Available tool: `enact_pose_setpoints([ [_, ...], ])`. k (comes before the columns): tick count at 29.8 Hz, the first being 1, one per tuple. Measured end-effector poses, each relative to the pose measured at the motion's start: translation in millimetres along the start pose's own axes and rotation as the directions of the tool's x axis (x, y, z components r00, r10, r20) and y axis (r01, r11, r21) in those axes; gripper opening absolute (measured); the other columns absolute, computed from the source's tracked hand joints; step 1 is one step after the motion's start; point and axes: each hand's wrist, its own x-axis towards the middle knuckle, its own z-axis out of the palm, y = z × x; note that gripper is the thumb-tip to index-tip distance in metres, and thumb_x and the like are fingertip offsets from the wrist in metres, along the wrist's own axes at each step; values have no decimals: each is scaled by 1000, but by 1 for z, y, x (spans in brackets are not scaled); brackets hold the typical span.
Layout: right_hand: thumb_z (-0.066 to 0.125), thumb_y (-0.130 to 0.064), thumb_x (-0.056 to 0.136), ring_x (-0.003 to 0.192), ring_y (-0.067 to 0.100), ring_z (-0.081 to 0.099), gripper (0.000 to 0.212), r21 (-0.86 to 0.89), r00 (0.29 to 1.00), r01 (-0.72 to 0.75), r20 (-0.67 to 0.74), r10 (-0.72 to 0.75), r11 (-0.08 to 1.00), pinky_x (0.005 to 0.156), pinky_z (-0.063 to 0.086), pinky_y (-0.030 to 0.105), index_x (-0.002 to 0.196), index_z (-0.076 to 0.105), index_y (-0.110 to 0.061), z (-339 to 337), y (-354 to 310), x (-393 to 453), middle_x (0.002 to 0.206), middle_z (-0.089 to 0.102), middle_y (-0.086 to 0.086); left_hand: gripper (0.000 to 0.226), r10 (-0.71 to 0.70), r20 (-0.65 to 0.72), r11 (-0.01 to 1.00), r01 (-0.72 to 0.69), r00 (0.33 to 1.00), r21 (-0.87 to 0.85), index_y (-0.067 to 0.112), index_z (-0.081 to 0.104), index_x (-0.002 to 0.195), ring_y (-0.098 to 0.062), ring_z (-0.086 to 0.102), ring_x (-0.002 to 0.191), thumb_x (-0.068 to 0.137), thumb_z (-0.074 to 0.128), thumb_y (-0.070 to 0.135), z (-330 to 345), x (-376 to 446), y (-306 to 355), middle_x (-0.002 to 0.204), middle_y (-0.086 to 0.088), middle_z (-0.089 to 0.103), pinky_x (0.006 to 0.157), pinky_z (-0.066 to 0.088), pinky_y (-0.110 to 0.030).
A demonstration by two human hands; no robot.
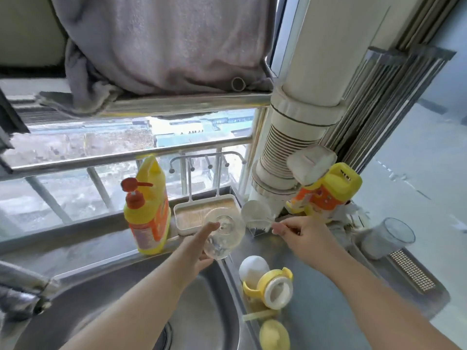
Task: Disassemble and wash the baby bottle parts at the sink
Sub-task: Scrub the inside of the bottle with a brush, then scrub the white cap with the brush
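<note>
At far left, the faucet (22, 286) projects toward the sink (121, 294), whose basin lies below and to the left of both my hands.

My left hand (194, 248) holds the clear bottle body (223, 233) above the sink's back right corner, fingers curled round its lower side and one finger laid along the wall. The bottle's long axis runs away from me and slightly upward. I judge the open mouth to face the rear ledge, but the clear wall makes this uncertain.

Just right of the bottle, the brush head (255, 214) stands near the mouth end, apart from it. My right hand (305, 236) pinches the brush handle, with the handle pointing left toward the bottle. The right hand is therefore nearer the brush, the left hand nearer the basin.

The next move likely requires aligning the brush with the bottle's long axis at the mouth, then inserting it.

On the worktop, near my right forearm, lie the remaining parts: the yellow handled collar (271, 289) with a white dome behind it, and a yellow cap (274, 334) nearest me. These appear to await washing.
</note>
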Motion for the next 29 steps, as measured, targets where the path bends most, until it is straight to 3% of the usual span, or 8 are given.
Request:
enact_pose_setpoints([
  [2,54,-45,89,55,10,50,23,26,1000,-27,-1,27,999,53,37,25,70,65,-39,10,17,13,50,56,-16,53,-7,-26,1000,6,1000,-15,9,50,116,-31,59,106,75,73,33,4,25,-7,117,-17,59,97,46,-40],
  [8,53,-44,91,48,0,47,27,59,994,-95,51,92,994,44,31,11,89,72,-25,40,55,34,44,51,-28,46,-37,-93,997,42,995,57,12,49,111,-27,60,98,79,71,35,14,71,-25,110,-10,60,85,48,-36],
  [14,53,-44,90,53,4,48,29,64,987,-137,92,131,989,51,36,21,91,73,-23,46,72,44,52,54,-13,28,25,-105,988,-9,994,156,19,56,97,-18,60,86,81,69,38,26,88,-27,94,0,61,79,48,-35],
  [18,53,-43,90,53,3,46,29,62,983,-146,117,138,987,49,33,18,95,72,-23,48,76,46,51,50,-14,44,117,-67,959,-95,991,269,16,64,107,-15,61,91,78,68,49,27,90,-27,98,1,67,80,48,-31],
  [20,54,-43,90,53,2,46,28,66,982,-155,122,146,986,49,33,17,96,72,-23,48,79,45,52,50,-14,39,133,-59,946,-109,989,305,18,63,103,-11,60,86,80,66,50,28,89,-27,91,5,65,76,47,-28],
  [22,54,-43,90,54,2,47,28,76,980,-162,125,152,984,50,34,18,96,72,-23,49,83,43,53,51,-14,36,152,-63,933,-122,986,339,21,61,101,-13,58,90,81,63,50,29,89,-28,90,7,62,83,46,-30],
  [25,54,-44,90,50,1,49,27,71,978,-176,125,167,982,47,32,14,95,73,-25,46,89,37,54,54,-14,41,261,-129,883,-182,957,433,15,60,103,-18,59,96,82,62,50,26,81,-34,96,1,64,90,49,-37],
  [29,53,-41,92,42,-4,49,26,79,972,-212,125,201,974,42,30,14,93,71,-24,40,97,27,45,55,-19,25,389,-141,741,-218,910,635,14,62,89,-20,61,81,85,63,38,25,54,-56,82,-2,64,76,51,-37],
])
